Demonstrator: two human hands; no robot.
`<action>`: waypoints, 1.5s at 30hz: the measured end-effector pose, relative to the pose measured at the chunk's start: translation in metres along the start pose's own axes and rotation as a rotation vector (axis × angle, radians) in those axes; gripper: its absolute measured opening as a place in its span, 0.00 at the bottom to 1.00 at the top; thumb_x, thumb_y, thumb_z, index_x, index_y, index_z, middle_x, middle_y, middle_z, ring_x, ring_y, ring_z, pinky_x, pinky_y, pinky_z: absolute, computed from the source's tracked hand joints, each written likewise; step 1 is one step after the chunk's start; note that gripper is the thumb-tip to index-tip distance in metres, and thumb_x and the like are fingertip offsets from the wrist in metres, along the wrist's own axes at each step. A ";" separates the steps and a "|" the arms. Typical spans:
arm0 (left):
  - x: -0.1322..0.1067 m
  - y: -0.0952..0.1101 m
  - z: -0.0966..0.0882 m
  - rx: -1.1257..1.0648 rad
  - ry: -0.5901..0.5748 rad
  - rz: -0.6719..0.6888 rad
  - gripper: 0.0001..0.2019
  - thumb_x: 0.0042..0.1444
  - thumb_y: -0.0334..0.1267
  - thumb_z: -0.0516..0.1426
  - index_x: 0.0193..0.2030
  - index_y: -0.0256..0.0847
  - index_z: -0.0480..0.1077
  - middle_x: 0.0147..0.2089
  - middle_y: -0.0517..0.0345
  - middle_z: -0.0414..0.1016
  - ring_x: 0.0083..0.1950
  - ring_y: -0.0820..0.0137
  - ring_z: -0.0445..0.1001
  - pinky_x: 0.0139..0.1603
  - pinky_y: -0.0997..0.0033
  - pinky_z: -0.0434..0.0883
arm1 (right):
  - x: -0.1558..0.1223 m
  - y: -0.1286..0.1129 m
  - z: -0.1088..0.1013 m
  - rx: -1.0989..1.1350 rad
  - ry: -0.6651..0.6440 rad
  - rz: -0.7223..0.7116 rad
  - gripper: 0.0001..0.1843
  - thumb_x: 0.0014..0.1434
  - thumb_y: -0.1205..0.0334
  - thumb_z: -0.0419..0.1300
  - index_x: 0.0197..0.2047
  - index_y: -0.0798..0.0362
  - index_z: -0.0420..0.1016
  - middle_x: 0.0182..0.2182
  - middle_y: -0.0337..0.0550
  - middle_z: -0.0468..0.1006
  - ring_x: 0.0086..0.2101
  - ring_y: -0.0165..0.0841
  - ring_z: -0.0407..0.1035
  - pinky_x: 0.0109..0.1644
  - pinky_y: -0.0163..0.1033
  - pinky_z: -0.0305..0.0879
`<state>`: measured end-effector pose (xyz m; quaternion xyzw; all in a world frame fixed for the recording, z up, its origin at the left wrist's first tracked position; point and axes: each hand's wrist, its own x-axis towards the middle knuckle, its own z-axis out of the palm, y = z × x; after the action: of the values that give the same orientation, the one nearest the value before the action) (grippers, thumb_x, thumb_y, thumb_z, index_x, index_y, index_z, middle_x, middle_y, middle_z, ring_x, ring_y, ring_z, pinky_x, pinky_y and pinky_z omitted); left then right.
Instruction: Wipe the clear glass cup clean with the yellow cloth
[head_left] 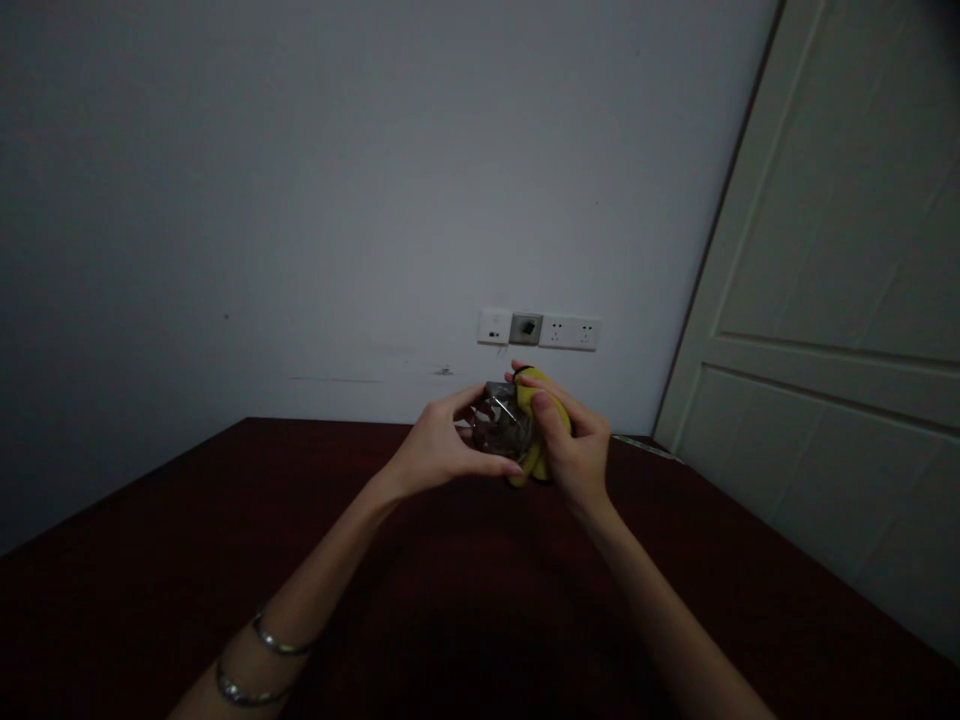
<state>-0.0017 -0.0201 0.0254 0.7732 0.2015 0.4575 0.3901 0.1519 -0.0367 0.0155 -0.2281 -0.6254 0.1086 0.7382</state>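
My left hand (442, 445) grips a clear glass vessel (501, 422), thumb below and fingers around its far side. The glass is tilted on its side, and its exact kind is hard to make out in the dim light. A yellow cloth (534, 465) with a dark edge is bunched in my right hand (574, 440), pressed against the right end of the glass. Part of that end is hidden by the cloth. Both hands are held up above the dark red table.
The dark red tabletop (225, 560) reaches back to a pale wall (375, 180). Wall sockets (570, 332) sit just beyond my hands. A white panelled door (847, 300) stands along the right side. A thin flat strip (646, 447) lies near the table's back right corner.
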 end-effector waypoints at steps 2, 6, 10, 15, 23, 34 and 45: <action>0.000 -0.001 -0.001 0.087 0.035 0.024 0.37 0.32 0.39 0.70 0.53 0.38 0.66 0.49 0.50 0.73 0.46 0.62 0.74 0.45 0.62 0.73 | 0.001 0.002 -0.001 0.014 -0.002 0.039 0.09 0.58 0.58 0.59 0.40 0.43 0.79 0.46 0.39 0.79 0.49 0.36 0.71 0.58 0.49 0.63; 0.001 -0.004 -0.002 0.273 0.101 0.102 0.38 0.33 0.43 0.70 0.54 0.38 0.66 0.50 0.50 0.73 0.47 0.61 0.73 0.48 0.59 0.72 | 0.001 0.004 -0.002 0.043 -0.010 0.084 0.09 0.57 0.57 0.60 0.40 0.44 0.80 0.46 0.39 0.79 0.49 0.36 0.71 0.58 0.48 0.63; 0.002 -0.007 -0.004 0.456 0.178 0.173 0.41 0.31 0.45 0.69 0.56 0.37 0.65 0.52 0.47 0.72 0.52 0.57 0.71 0.54 0.53 0.68 | 0.000 0.006 -0.002 0.049 0.005 0.102 0.09 0.57 0.57 0.60 0.40 0.45 0.80 0.46 0.39 0.79 0.49 0.36 0.71 0.59 0.49 0.62; 0.002 -0.006 -0.004 0.509 0.199 0.186 0.44 0.31 0.44 0.69 0.59 0.36 0.62 0.57 0.43 0.68 0.56 0.55 0.67 0.58 0.49 0.64 | 0.000 0.004 -0.002 0.049 0.001 0.060 0.09 0.57 0.58 0.59 0.41 0.45 0.79 0.46 0.40 0.78 0.49 0.36 0.71 0.58 0.48 0.63; 0.000 0.004 0.001 0.221 0.057 0.057 0.38 0.32 0.43 0.70 0.53 0.36 0.66 0.49 0.49 0.73 0.47 0.61 0.73 0.50 0.57 0.71 | -0.001 -0.002 0.001 0.002 0.028 0.013 0.09 0.57 0.58 0.59 0.41 0.45 0.79 0.46 0.41 0.79 0.48 0.36 0.71 0.57 0.49 0.63; 0.002 0.006 0.006 -0.183 0.029 -0.050 0.34 0.31 0.35 0.70 0.50 0.35 0.68 0.47 0.48 0.75 0.44 0.63 0.75 0.46 0.61 0.72 | -0.005 -0.016 -0.002 -0.052 -0.114 -0.136 0.13 0.62 0.57 0.52 0.43 0.41 0.78 0.54 0.40 0.72 0.54 0.39 0.66 0.57 0.53 0.62; 0.011 -0.007 0.001 -0.029 0.213 -0.122 0.25 0.40 0.45 0.66 0.45 0.34 0.71 0.36 0.54 0.77 0.34 0.69 0.74 0.35 0.70 0.71 | 0.001 0.004 -0.008 -0.035 -0.386 -0.053 0.24 0.57 0.47 0.56 0.57 0.40 0.67 0.63 0.40 0.60 0.62 0.41 0.52 0.64 0.54 0.50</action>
<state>0.0050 -0.0089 0.0256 0.7008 0.2820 0.5153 0.4048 0.1608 -0.0344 0.0136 -0.1996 -0.7628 0.1200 0.6033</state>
